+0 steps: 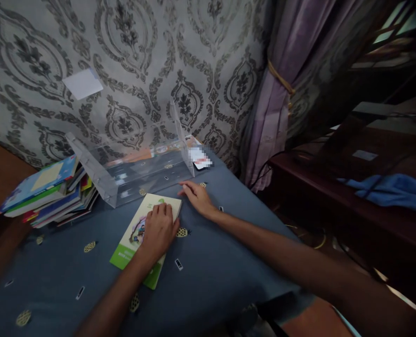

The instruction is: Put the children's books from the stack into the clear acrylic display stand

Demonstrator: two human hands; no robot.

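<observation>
My left hand (160,229) lies palm down on a cream and green book (127,250) with a picture on its cover. Its fingers rest across the upper part of the cover, and the thumb is at the book's right edge. My right hand (199,199) is just above the cloth, fingers stretched out and holding nothing. Its fingertips are at the front right of a clear plastic rack (148,168), by the lower edge; whether they touch it I cannot tell. The rack has two upright end panels and stands behind the book.
A stack of books (53,192) leans beside the rack's left panel. Behind the right panel lies a white item (199,157), partly blurred out. A patterned blue cloth (98,271) covers the table. Wallpaper and a tied purple curtain (273,117) stand behind; blue fabric (393,192) lies at right.
</observation>
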